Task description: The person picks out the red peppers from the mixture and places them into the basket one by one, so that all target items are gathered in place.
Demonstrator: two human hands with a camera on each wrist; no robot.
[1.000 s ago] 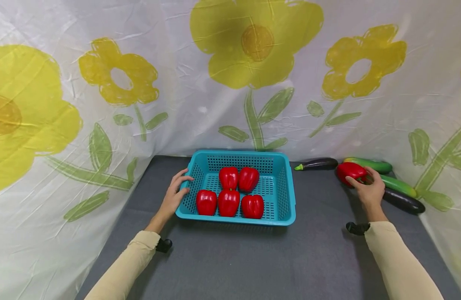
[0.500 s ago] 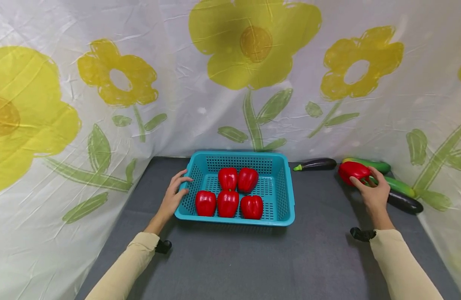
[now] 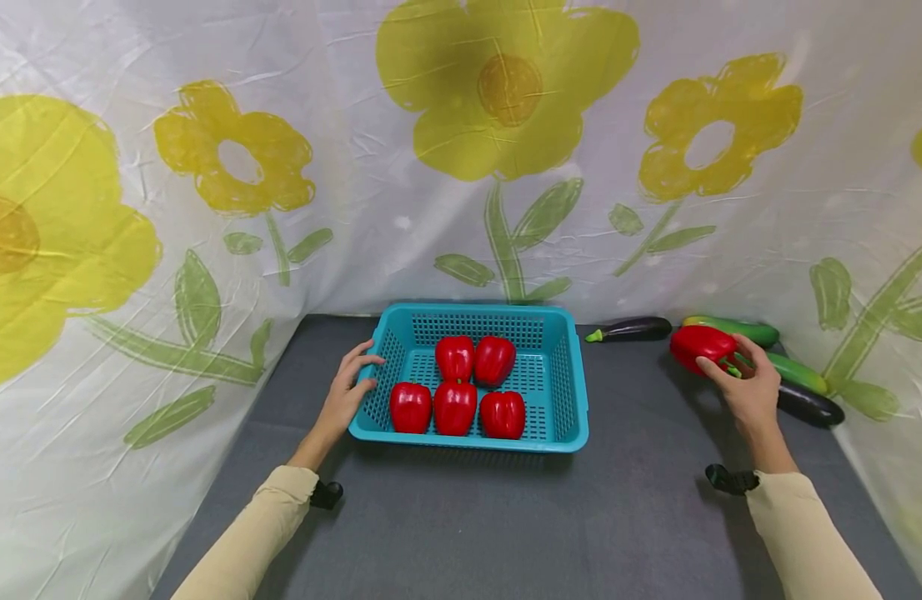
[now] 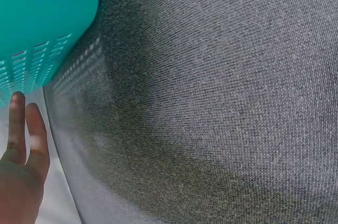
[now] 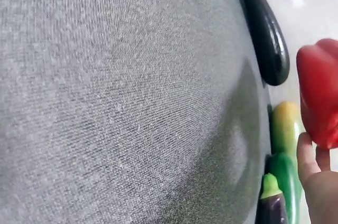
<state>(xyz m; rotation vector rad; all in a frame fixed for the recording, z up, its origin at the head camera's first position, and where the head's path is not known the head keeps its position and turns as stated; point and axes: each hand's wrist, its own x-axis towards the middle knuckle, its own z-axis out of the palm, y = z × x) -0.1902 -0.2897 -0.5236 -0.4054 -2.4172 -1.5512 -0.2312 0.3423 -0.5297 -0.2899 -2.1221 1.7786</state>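
A red bell pepper (image 3: pixel 703 348), its green stem toward my palm, is pinched between the thumb and fingers of my right hand (image 3: pixel 754 387). In the right wrist view the pepper (image 5: pixel 321 92) is off the table, above the vegetables at the right. My left hand (image 3: pixel 346 393) rests at the left rim of a blue plastic basket (image 3: pixel 476 444), fingers loosely extended. The left wrist view has two of its fingers (image 4: pixel 37 134) fairly straight beside the basket wall (image 4: pixel 47 12). Several red bell peppers (image 3: pixel 455 408) lie inside the basket, mostly toward its left and middle.
An eggplant (image 3: pixel 633 328) lies right of the basket along the back edge. Farther right are a green cucumber-like vegetable (image 3: pixel 754 333), another green one (image 3: pixel 799 372) and a second eggplant (image 3: pixel 809 404). A flowered cloth (image 3: pixel 341 167) hangs behind the dark grey table (image 3: pixel 461 533).
My right hand has drawn the red bell pepper slightly up and away from the vegetables around it. The left hand and the basket have stayed in place.
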